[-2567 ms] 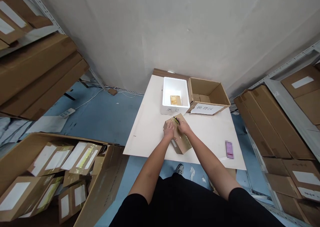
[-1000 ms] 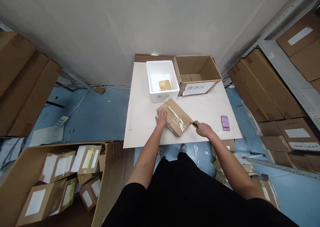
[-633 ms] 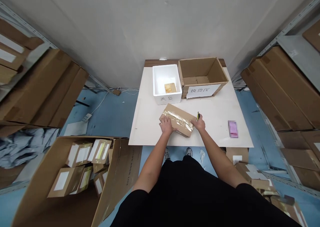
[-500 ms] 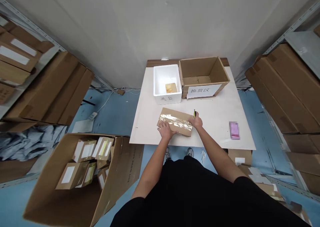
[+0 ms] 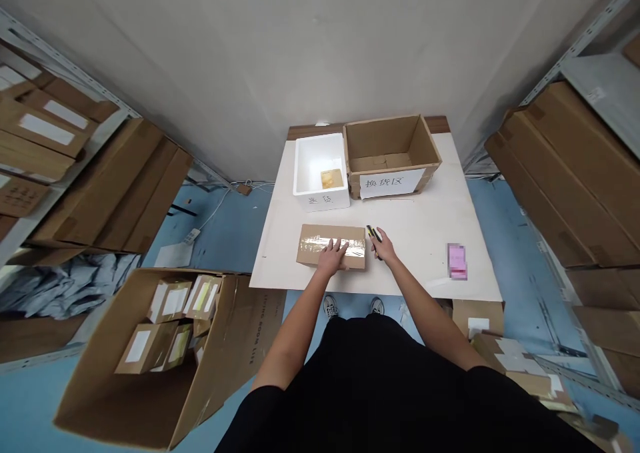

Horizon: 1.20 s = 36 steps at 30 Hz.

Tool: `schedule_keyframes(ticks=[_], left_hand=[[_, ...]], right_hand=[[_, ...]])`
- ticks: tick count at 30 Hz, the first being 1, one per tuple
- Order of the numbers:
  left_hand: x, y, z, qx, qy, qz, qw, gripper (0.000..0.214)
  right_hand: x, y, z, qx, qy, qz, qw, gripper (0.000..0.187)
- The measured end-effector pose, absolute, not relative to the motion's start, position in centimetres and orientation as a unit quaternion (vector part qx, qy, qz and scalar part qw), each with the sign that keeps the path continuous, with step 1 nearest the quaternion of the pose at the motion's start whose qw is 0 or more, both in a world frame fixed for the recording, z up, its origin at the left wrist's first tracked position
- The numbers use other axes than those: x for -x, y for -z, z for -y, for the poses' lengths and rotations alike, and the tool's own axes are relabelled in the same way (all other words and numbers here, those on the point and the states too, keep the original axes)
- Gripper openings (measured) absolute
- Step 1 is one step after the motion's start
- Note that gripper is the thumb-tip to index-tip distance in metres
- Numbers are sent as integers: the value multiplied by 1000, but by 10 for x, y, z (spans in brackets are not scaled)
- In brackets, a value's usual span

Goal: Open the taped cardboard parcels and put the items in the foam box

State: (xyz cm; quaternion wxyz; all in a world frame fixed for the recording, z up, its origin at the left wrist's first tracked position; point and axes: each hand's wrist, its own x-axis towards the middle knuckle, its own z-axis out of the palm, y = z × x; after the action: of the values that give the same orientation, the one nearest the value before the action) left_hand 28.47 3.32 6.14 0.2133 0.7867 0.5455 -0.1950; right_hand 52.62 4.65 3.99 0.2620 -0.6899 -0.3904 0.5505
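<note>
A taped cardboard box (image 5: pixel 320 233) lies flat near the front edge of the table. Across its top runs shiny clear tape. My left hand (image 5: pixel 331 258) rests on that top with its fingers spread. Just off the box's right end, my right hand (image 5: pixel 385 246) is closed around a black and yellow utility knife (image 5: pixel 373 232), whose tip points away from me. Whether its blade is out is too small to tell.
Behind the box stand a white foam bin (image 5: pixel 323 202) with a small brown packet (image 5: pixel 331 178) in it and an open carton (image 5: pixel 433 156). A blurred pink item (image 5: pixel 457 261) lies at right. On the floor at left, a big carton (image 5: pixel 100 366) holds several parcels.
The cardboard box has turned to lie nearly straight with the table edge. My right hand has let go of its end, the knife still in it. My left hand has moved onto the top.
</note>
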Motion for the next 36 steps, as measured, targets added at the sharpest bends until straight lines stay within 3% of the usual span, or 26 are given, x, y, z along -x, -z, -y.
schedule_keyframes(ticks=[8,19,36], left_hand=[[-285,-52,-35,-785,207,-547,204,105],[-286,-54,-39,-779,219,-550,207,98],[-287,-56,-39,-782,214,-546,210,99]], right_hand=[[-544,-36,-5,637,-596,397,285,54],[-537,-31,-1,607,-622,365,333,56],[-542,-43,27,619,-608,404,289,54]])
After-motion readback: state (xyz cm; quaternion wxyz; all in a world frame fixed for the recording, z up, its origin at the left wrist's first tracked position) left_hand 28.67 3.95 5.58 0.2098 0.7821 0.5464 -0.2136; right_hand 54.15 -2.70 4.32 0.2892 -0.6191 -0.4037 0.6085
